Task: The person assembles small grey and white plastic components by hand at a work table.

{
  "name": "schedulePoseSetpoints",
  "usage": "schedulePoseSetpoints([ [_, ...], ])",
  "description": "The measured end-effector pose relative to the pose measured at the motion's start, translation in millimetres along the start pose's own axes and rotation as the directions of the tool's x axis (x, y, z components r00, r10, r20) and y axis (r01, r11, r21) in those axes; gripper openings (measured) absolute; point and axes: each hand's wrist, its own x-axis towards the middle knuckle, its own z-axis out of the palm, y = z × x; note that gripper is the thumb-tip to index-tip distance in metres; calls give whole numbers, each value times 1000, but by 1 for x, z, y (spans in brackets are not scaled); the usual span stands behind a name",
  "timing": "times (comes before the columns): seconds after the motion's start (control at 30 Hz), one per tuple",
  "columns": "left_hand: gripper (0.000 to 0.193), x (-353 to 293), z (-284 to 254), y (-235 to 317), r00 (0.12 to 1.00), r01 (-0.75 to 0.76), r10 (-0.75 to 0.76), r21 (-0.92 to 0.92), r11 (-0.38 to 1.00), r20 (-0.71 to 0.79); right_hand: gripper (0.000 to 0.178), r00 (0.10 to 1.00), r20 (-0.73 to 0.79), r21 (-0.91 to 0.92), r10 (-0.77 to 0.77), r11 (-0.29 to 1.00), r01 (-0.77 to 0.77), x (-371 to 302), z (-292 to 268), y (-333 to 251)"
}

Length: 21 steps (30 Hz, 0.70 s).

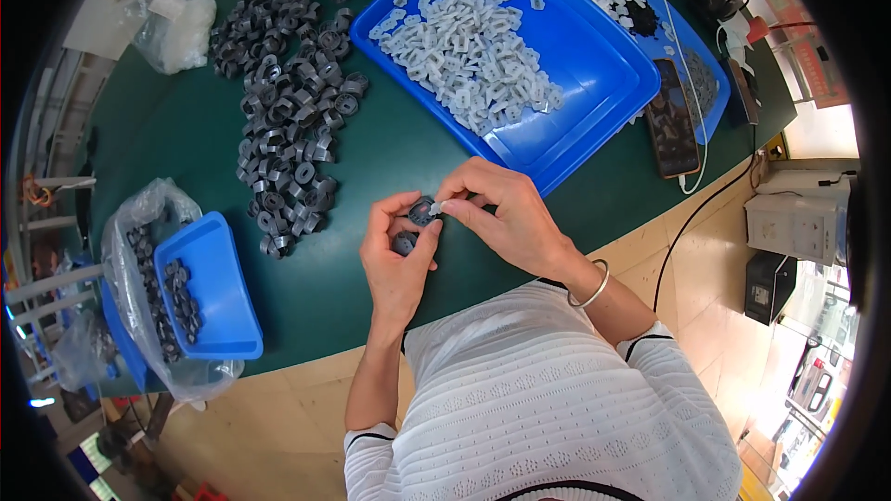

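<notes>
Both hands meet above the near edge of the desk (pixel 371 144), close to the person's chest. Left hand (pixel 397 255) curls around a small dark grey ring part (pixel 420 211), thumb and fingers closed on it; a second dark part (pixel 405 242) sits lower in the same palm. Right hand (pixel 497 209) pinches a small white plastic piece (pixel 436 208) between thumb and forefinger, its tip touching the ring part.

Risks, as judged from where I stand:
- White piece is tiny and held only at the fingertips. Skewed pressure could make it flick out and drop to the floor, since the hands hang right at the desk edge.
- Second part in the left palm is loosely cupped; opening the fingers to re-grip could let it fall.
- Whether the white piece is lined up with the ring's opening cannot be told; forcing it crooked might jam or bend it.

Surroundings: heap of dark ring parts (pixel 292 121) spreads across the middle of the desk. Large blue tray (pixel 594 83) of white pieces sits toward the far right. Small blue bin (pixel 218 301) in a plastic bag sits at the near left edge. Phone (pixel 672 125) lies by the right edge, its cable trailing off the desk, a snag risk for a sweeping elbow.
</notes>
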Motion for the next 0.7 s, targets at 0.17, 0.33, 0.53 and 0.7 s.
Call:
schedulePoseSetpoints([
  [0.17, 37, -4, -3, -5, 997, 29, -15, -183, 983, 78, 9, 992, 28, -135, -122, 983, 124, 0, 2, 2],
  [0.33, 36, -9, -7, -8, 988, 123, -86, -323, 939, 125, 7, 998, -28, -65, -52, 997, 50, -1, 4, 3],
  [0.53, 35, -11, -6, -9, 983, 174, -141, -352, 919, 118, 6, 998, 12, -118, -54, 992, 55, -1, -2, 2],
  [0.7, 36, -9, -1, -7, 987, 150, -121, -370, 917, 102, 6, 993, 2, -156, -114, 981, 113, -1, -4, 2],
])
